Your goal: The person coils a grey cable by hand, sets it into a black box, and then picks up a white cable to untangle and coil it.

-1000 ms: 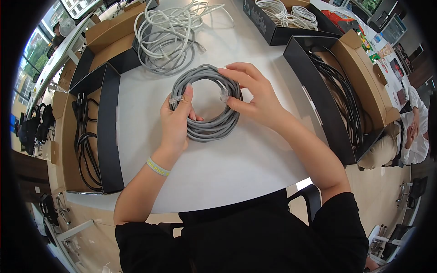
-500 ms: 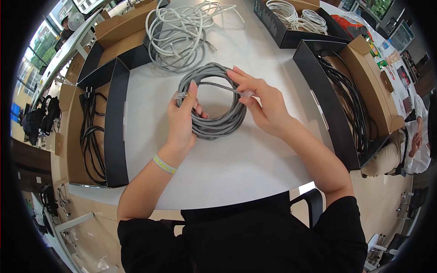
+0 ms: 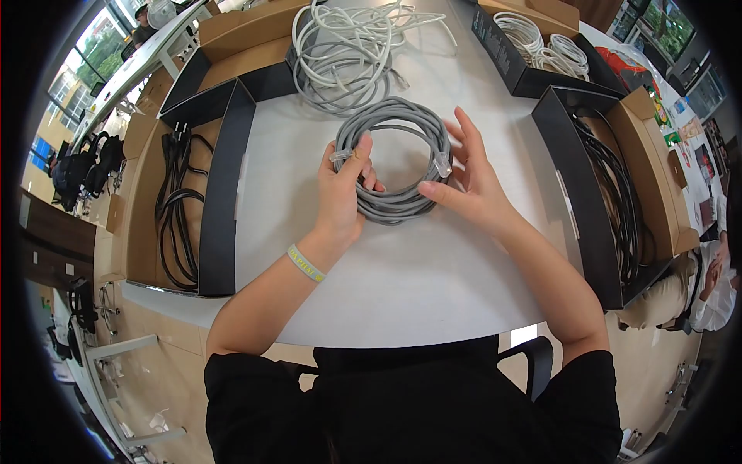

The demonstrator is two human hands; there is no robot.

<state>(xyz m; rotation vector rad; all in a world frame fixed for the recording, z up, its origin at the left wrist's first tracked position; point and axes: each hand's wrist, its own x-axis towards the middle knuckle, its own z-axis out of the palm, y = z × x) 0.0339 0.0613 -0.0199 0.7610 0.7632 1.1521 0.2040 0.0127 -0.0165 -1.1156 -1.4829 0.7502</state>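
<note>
One grey cable coil [image 3: 394,124]: left hand [image 3: 340,197] clenched around it, fingertips hidden beneath; right hand [image 3: 473,184] splayed, thumb touching it.

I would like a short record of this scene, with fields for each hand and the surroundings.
left hand: grips grey cable coil at its left side, thumb by a clear plug
right hand: fingers spread, touching coil's right side
surface: white table
nearby: loose cables; left box and right box, both holding black cables

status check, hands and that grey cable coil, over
Left hand clamped on grey cable coil, thumb pinning one plug. Right hand fingers spread, thumb at coil's right side. Loose cable pile close beyond coil.
</note>
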